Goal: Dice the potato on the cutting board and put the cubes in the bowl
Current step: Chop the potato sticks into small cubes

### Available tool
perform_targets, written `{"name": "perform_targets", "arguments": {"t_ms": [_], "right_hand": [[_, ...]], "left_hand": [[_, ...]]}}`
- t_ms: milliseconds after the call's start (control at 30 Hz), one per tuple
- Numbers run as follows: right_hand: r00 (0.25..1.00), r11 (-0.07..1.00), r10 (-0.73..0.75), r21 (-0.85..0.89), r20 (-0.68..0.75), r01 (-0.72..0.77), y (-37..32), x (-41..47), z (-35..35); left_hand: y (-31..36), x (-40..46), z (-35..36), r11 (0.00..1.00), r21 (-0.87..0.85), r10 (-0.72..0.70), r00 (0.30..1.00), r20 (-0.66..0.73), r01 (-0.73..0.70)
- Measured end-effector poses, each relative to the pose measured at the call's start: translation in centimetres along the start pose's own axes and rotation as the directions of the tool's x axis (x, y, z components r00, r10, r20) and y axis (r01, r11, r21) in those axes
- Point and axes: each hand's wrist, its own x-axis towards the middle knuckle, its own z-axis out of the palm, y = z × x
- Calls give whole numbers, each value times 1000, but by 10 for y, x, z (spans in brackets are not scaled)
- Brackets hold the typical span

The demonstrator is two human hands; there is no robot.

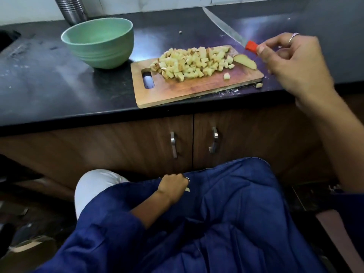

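Note:
A pile of potato cubes (194,63) covers the far half of the wooden cutting board (189,91) on the dark counter. One uncut potato slice (245,61) lies at the board's right end. A single cube (226,76) sits apart near it. My right hand (291,60) grips the red handle of the knife (226,27), whose blade points up and away over the counter. The green bowl (99,43) stands left of the board, and I see nothing in it. My left hand (173,187) is down at my lap, pinching a small potato piece (187,189).
A steel canister (71,8) stands behind the bowl. One stray cube (259,85) lies on the counter by the board's right corner. Cabinet doors with metal handles (173,144) are below the counter edge. Blue cloth (216,223) covers my lap.

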Motion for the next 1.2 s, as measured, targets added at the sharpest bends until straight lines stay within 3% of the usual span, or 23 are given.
{"name": "perform_targets", "arguments": {"t_ms": [333,733,833,867,933,1033,1100,1200], "right_hand": [[1000,999,-17,-43,8,18,-5,-9,-14],[1000,1000,-7,19,-21,8,-4,-4,-17],[998,997,38,64,-49,-35,-1,-2,-18],[997,997,47,69,-54,-44,0,-1,-19],[996,996,66,70,-57,-62,2,-1,-19],[989,988,114,114,-91,-103,4,-1,-20],[985,980,149,148,-90,-135,5,-2,-18],[980,970,186,172,-67,-173,5,-4,-16]], "left_hand": [[4,18,20,998,-59,-10,999,51,13],[0,7,-12,989,65,132,991,26,-134],[0,-19,-45,965,25,259,966,21,-260],[0,-29,-61,945,-6,326,945,-15,-326],[-2,-51,-93,871,-15,469,842,-265,-490],[-13,-69,-145,753,52,541,573,-615,-656],[-25,-61,-183,723,31,460,447,-767,-690],[-45,-33,-250,805,-56,219,384,-897,-591]]}}
